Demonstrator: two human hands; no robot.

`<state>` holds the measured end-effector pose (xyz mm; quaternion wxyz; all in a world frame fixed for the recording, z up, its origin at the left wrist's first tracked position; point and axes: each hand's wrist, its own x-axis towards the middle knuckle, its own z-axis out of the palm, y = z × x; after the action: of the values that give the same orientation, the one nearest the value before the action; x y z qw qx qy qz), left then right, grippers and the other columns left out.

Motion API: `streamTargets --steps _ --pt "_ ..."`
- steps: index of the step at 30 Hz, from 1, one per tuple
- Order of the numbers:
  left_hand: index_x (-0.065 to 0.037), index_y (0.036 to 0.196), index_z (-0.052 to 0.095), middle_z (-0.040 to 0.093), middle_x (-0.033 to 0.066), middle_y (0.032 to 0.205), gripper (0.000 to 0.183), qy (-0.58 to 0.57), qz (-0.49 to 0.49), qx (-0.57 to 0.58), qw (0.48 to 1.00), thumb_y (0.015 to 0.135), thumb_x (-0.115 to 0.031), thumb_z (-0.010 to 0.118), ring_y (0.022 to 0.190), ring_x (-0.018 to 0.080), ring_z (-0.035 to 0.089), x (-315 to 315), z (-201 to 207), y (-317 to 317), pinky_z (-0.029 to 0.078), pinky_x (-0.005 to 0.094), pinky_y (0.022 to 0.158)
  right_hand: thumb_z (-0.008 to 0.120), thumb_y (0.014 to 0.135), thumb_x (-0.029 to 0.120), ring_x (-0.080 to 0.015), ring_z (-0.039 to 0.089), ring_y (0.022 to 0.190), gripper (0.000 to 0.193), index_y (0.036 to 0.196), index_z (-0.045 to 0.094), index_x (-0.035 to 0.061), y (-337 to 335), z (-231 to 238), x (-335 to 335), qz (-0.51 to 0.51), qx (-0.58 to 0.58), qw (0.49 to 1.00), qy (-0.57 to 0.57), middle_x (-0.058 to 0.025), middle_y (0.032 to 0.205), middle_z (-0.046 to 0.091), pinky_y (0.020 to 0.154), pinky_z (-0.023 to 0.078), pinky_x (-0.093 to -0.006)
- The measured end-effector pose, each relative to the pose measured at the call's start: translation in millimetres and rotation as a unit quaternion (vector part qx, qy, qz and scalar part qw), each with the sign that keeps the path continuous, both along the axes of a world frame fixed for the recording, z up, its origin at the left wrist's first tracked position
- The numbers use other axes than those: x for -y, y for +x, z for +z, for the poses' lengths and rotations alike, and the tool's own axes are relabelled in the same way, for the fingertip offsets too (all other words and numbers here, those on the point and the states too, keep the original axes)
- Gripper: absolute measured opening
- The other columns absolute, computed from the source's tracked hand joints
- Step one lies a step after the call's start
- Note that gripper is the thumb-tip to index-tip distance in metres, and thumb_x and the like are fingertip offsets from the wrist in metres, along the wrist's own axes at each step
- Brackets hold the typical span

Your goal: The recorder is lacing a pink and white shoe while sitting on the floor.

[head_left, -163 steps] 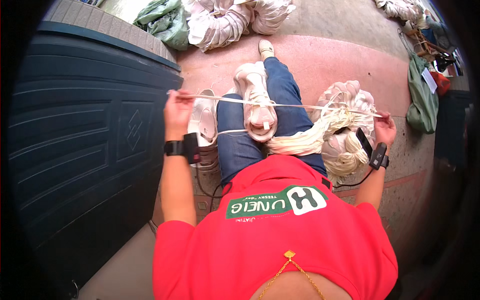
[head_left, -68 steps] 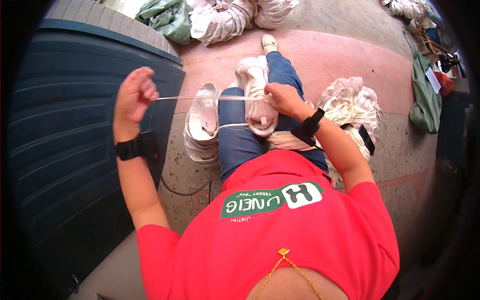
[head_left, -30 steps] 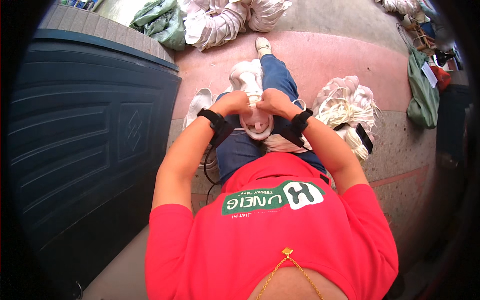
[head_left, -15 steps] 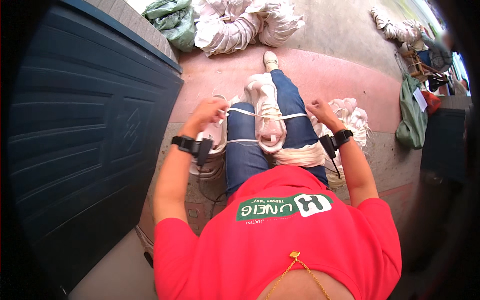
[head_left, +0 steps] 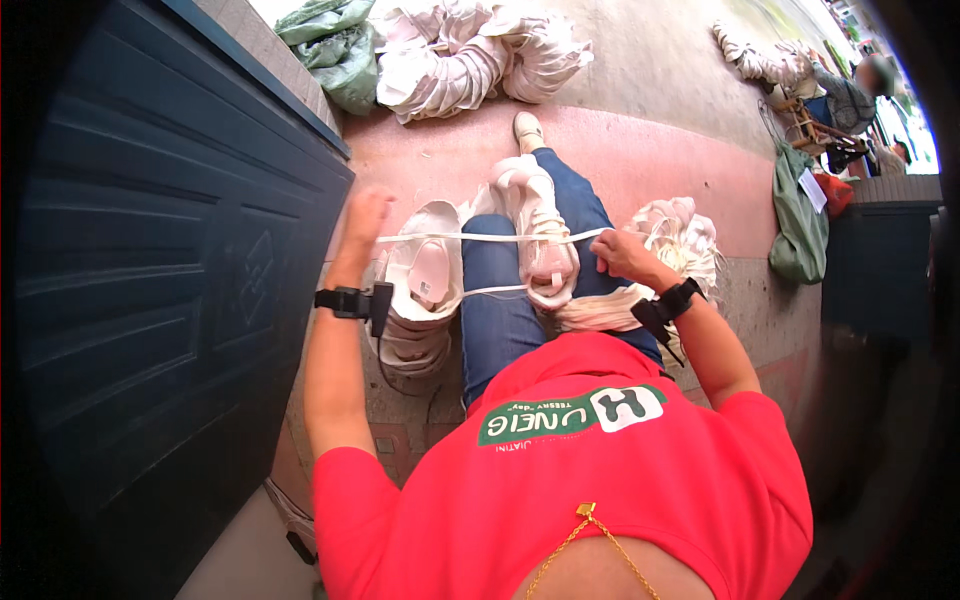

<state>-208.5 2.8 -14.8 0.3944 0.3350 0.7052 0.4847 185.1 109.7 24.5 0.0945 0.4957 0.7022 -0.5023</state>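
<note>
A white-and-pink shoe upper [head_left: 548,262] lies between my thighs, with its toe pointing away from me. A flat white shoelace [head_left: 495,238] runs nearly straight across it from side to side. My left hand [head_left: 368,212], slightly blurred, is curled at the lace's left end, beside the dark panel. My right hand [head_left: 624,255] pinches the lace's other end, right of the shoe. Another stretch of lace crosses my left thigh lower down. A bundle of cream laces [head_left: 605,309] rests over my right thigh.
Stacked shoe uppers [head_left: 420,335] stand at my left, and a pile of uppers [head_left: 678,235] at my right. Far ahead lie more uppers [head_left: 440,80] beside a green sack [head_left: 350,75]. A dark blue panelled door [head_left: 170,270] borders the left. Another person [head_left: 850,100] sits far right.
My left hand has moved out to the left, drawing the lace straighter and uncovering the upper on the left stack. My right hand has moved slightly left and down.
</note>
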Motion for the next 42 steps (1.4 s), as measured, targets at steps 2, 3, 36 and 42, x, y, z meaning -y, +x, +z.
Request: streamTargets --steps 2,3,36,42 --pt "-0.007 0.08 0.061 0.044 -0.0051 0.059 0.016 -0.077 -0.079 0.066 0.992 0.081 -0.02 0.052 0.052 0.0043 0.036 -7 4 38 0.029 0.0198 0.047 0.045 0.085 0.021 -0.0229 0.052 0.05 0.028 0.07 0.051 -0.0022 -4 -5 6 -0.009 0.009 1.0 0.012 -0.0121 0.058 0.055 0.047 0.041 -0.0325" --pt "-0.007 0.084 0.063 0.044 -0.0052 0.06 0.017 -0.101 -0.114 0.087 0.984 0.081 -0.021 0.052 0.053 0.0038 0.036 -8 1 51 0.029 0.0194 0.047 0.045 0.085 0.021 -0.0282 0.052 0.053 0.029 0.07 0.051 -0.0028 -4 -10 7 0.008 0.0 0.997 0.082 -0.0157 0.059 0.054 0.05 0.04 -0.0358" --pt "-0.003 0.081 0.061 0.06 0.0129 0.067 0.018 -0.079 -0.162 -0.342 0.922 0.079 -0.019 0.054 0.064 0.0313 0.057 -2 -15 201 0.046 0.0382 0.059 0.053 0.075 0.02 -0.0296 0.057 0.069 0.014 0.072 0.059 0.008 -11 -46 9 0.083 -0.042 0.917 0.388 -0.0109 0.069 0.058 0.059 0.043 -0.0409" --pt "-0.007 0.068 0.06 0.058 0.0082 0.064 0.008 -0.067 -0.253 -0.564 0.783 0.07 -0.013 0.056 0.074 0.027 0.055 -15 13 208 0.04 0.0411 0.063 0.057 0.071 0.023 -0.0222 0.051 0.075 0.016 0.066 0.062 0.0089 -6 -37 11 0.094 -0.032 0.885 0.455 -0.0061 0.073 0.055 0.066 0.035 -0.0364"
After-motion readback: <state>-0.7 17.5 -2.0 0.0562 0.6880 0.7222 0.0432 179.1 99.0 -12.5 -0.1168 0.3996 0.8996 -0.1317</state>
